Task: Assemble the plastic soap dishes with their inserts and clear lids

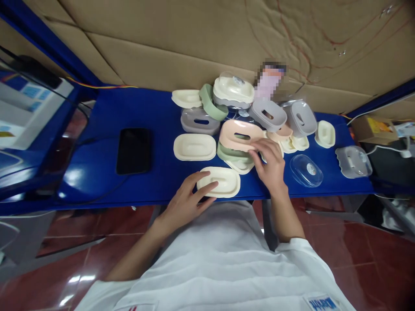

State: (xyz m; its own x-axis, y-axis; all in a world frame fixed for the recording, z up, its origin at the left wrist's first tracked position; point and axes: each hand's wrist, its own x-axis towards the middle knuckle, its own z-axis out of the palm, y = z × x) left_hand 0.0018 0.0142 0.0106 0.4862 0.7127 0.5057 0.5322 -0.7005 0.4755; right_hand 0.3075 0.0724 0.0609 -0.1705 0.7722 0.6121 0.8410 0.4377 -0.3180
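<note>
1. Left hand (191,196) rests open, fingers on a cream tray (219,182) at the blue tabletop's (103,181) near edge.
2. Right hand (270,166), open, touches a pink dish (241,134) just beyond.

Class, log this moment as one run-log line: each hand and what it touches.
left hand: resting on cream tray | right hand: touching pink tray | surface: blue table

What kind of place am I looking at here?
Likely a small assembly or packing workstation: a narrow blue bench backed by cardboard sheeting, with a heap of plastic soap-dish parts by the person's hands.
</note>
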